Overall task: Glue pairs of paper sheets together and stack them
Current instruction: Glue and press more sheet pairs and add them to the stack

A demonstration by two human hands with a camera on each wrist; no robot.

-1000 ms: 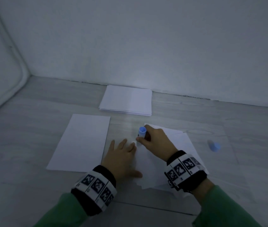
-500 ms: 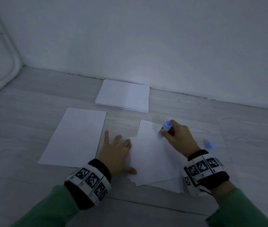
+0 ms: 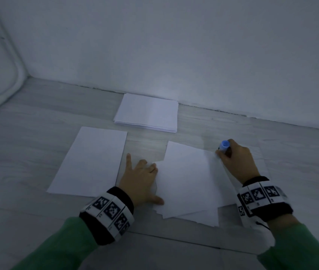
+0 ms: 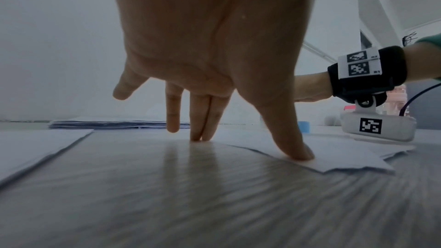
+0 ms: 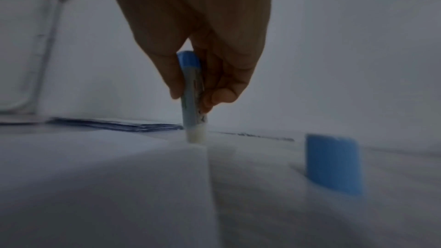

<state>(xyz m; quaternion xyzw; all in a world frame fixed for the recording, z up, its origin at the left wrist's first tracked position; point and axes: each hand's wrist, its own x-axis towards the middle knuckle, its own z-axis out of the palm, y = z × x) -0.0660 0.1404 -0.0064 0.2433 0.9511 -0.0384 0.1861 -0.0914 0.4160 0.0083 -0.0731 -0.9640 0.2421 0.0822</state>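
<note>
A loose pile of white sheets (image 3: pixel 187 184) lies on the grey floor in front of me. My left hand (image 3: pixel 141 178) lies flat, fingers straight, pressing the pile's left edge (image 4: pixel 334 159). My right hand (image 3: pixel 236 162) grips a blue glue stick (image 3: pixel 224 146) upright, its white tip (image 5: pixel 196 135) touching the top sheet's far right corner (image 5: pixel 190 150). A single sheet (image 3: pixel 92 160) lies to the left. A neat paper stack (image 3: pixel 147 112) sits by the wall.
The blue glue cap (image 5: pixel 334 163) stands on the floor just right of the glue stick. A white wall (image 3: pixel 174 45) closes the far side, and a white frame (image 3: pixel 14 75) runs along the left corner.
My right hand has slid the glue stick from the top sheet's left side across to its far right corner. My left hand has stayed pressing the left edge.
</note>
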